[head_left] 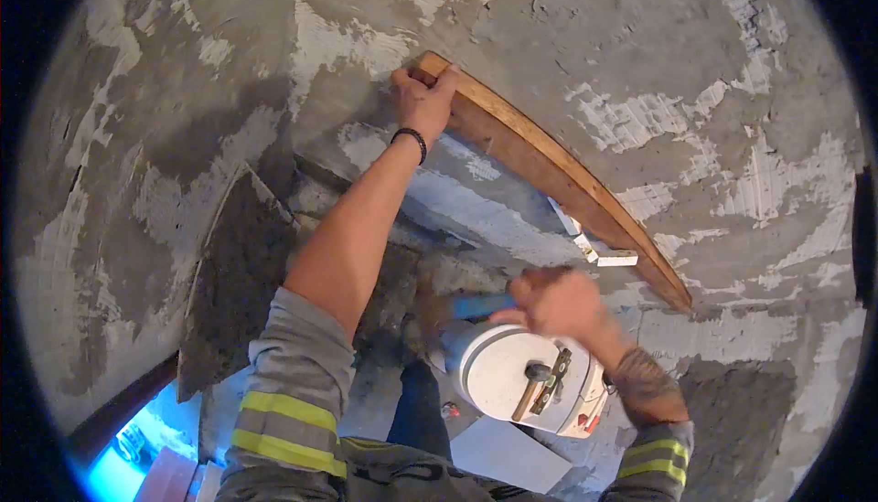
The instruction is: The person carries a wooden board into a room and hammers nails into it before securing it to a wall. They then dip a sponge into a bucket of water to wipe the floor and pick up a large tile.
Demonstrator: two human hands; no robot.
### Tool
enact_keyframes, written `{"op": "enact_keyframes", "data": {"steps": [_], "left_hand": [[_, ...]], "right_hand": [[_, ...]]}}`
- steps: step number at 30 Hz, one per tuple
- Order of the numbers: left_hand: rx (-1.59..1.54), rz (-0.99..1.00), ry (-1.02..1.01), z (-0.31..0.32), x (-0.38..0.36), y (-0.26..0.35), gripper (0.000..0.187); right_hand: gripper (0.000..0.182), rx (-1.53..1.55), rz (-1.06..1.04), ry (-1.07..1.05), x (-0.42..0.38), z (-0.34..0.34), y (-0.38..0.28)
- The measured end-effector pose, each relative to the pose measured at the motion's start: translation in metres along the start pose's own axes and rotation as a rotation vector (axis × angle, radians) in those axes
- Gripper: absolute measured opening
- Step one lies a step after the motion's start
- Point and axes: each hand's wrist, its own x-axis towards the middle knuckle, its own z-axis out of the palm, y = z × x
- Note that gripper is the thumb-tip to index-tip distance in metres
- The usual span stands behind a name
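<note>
A long wooden board [549,154] lies against the plastered wall, slanting from upper left to lower right. My left hand [425,104] is closed around its upper left end. Lower down, my right hand [562,305] is smeared by motion, its fingers wrapped round a blue-handled tool [483,306]. The far end of that tool points left and is too blurred to name. Small white pieces [594,251] sit along the board's lower side. Below my right hand stands a white bucket with a lid [494,369], carrying a small mallet [530,388] and a spirit level [552,381].
Rough grey wall [585,36] with patchy adhesive surrounds the board. A dark, angular panel [233,283] leans at the left. A pale flat sheet [508,456] lies beside the bucket. Blue light [137,465] shows through an opening at lower left.
</note>
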Motion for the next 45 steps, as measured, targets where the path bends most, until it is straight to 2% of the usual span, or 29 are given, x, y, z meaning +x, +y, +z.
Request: {"op": "enact_keyframes", "data": {"steps": [2,4,5,6,7,8,10,11,14,15,17,18,22,25,26,27,29,30,31,34,37,39,41,43,45], "left_hand": [[0.105,-0.020,-0.006,-0.002,-0.004,0.006,0.072],[0.096,0.021,0.002,0.007,0.002,-0.023,0.073],[0.074,0.088,0.040,0.008,0.014,-0.027,0.074],[0.077,0.088,0.036,0.004,0.005,-0.010,0.074],[0.086,0.001,0.012,0.002,-0.011,0.005,0.075],[0.088,-0.067,0.003,-0.003,-0.013,0.020,0.077],[0.077,-0.027,-0.004,-0.003,-0.007,0.008,0.078],[0.061,0.016,-0.015,-0.001,-0.002,0.000,0.079],[0.084,0.043,-0.053,0.004,0.011,-0.023,0.080],[0.076,0.062,-0.040,0.002,0.017,-0.011,0.080],[0.074,0.031,-0.030,0.000,0.001,-0.008,0.079],[0.078,0.036,-0.011,0.000,0.000,-0.005,0.076],[-0.053,-0.033,-0.098,-0.003,-0.014,0.004,0.075],[0.118,0.002,-0.036,0.000,-0.002,-0.008,0.076],[0.087,0.006,-0.034,0.000,0.001,-0.006,0.076],[0.061,0.008,-0.045,0.001,0.001,-0.007,0.077],[0.033,0.039,-0.036,0.001,0.001,-0.007,0.077],[0.008,0.075,-0.021,0.002,0.000,-0.007,0.077],[-0.005,0.106,-0.015,0.004,0.013,0.000,0.077],[-0.069,-0.032,-0.090,-0.002,-0.006,0.007,0.074],[-0.137,-0.068,-0.097,-0.006,-0.013,0.016,0.072],[-0.154,-0.050,-0.110,-0.006,0.000,-0.012,0.072],[-0.176,-0.014,-0.119,-0.006,0.011,-0.015,0.073],[-0.225,-0.123,-0.122,-0.006,0.007,-0.014,0.074],[-0.210,-0.133,-0.128,-0.009,0.005,-0.010,0.074]], "right_hand": [[0.049,-0.005,-0.005,0.011,0.021,-0.014,0.027],[0.053,-0.186,0.427,-0.089,0.039,-0.025,0.049],[0.053,-0.193,0.420,-0.075,0.036,-0.023,0.045],[0.053,-0.134,0.254,0.004,0.020,-0.015,0.031],[0.053,-0.075,0.086,0.075,0.007,-0.010,0.021],[0.053,-0.084,0.074,0.081,0.011,-0.017,0.017],[0.054,-0.142,-0.178,-0.163,0.010,-0.033,0.001],[0.054,-0.141,-0.175,-0.161,0.015,-0.034,0.008],[0.057,-0.137,0.476,-0.281,0.043,-0.036,0.049],[0.057,-0.151,0.468,-0.262,0.042,-0.039,0.043],[0.057,-0.139,0.000,-0.232,0.014,-0.036,0.006],[0.057,-0.150,-0.161,-0.291,0.016,-0.046,0.000],[0.057,-0.114,-0.072,-0.223,0.005,-0.037,-0.003],[0.058,-0.113,-0.012,-0.126,0.013,-0.035,0.007],[0.058,-0.131,-0.189,-0.239,0.014,-0.043,-0.002],[0.058,-0.121,-0.178,-0.239,0.020,-0.038,0.011],[0.057,-0.152,0.431,-0.181,0.040,-0.030,0.053],[0.057,-0.148,0.452,-0.180,0.031,-0.023,0.051],[0.057,-0.157,0.379,-0.129,0.033,-0.021,0.053],[0.057,-0.101,0.207,-0.115,0.000,-0.003,0.022],[0.056,-0.059,0.208,-0.154,-0.014,0.001,-0.003],[0.057,-0.009,0.218,-0.129,-0.024,0.007,-0.004],[0.059,-0.009,0.267,-0.186,-0.028,0.009,0.001],[0.059,-0.019,0.277,-0.159,-0.031,0.010,0.006],[0.059,-0.031,0.296,-0.140,-0.034,0.012,0.011]]}}
